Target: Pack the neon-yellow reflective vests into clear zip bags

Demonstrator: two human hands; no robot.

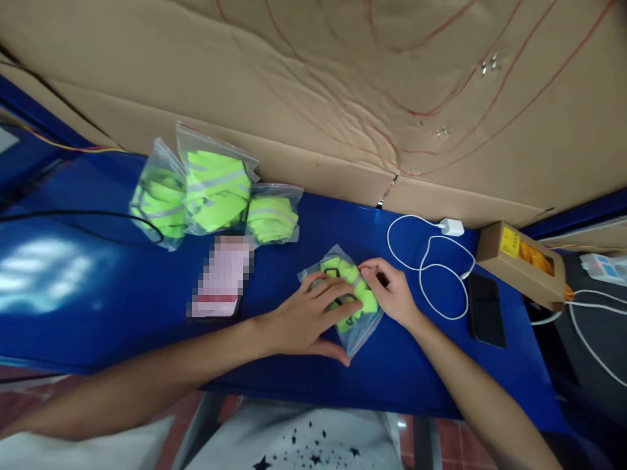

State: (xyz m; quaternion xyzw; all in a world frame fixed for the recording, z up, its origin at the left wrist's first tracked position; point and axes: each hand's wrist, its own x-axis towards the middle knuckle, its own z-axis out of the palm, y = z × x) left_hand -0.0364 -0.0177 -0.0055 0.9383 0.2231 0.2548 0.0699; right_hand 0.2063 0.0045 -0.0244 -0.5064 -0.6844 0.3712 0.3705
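A clear zip bag with folded neon-yellow straps [347, 277] lies on the blue table [294, 385] in front of me. Across its left part rests my left hand [313, 316], fingers spread over the straps and thumb near the bag's lower edge. My right hand [392, 290] is at the bag's right side, its thumb and index finger pinched together at the edge. Whether plastic or strap is between those fingertips is hard to make out. Three more bags of neon straps, a left one [164, 205], a middle one [218, 192] and a right one [273, 217], stand at the back left.
A phone with a lit screen [220, 281] lies left of my hands. On the right are a white cable with charger [451, 227], a dark phone [486, 310] and a cardboard box [522, 264]. A cardboard panel [318, 98] rises behind the table. A black cable [98, 213] crosses the left.
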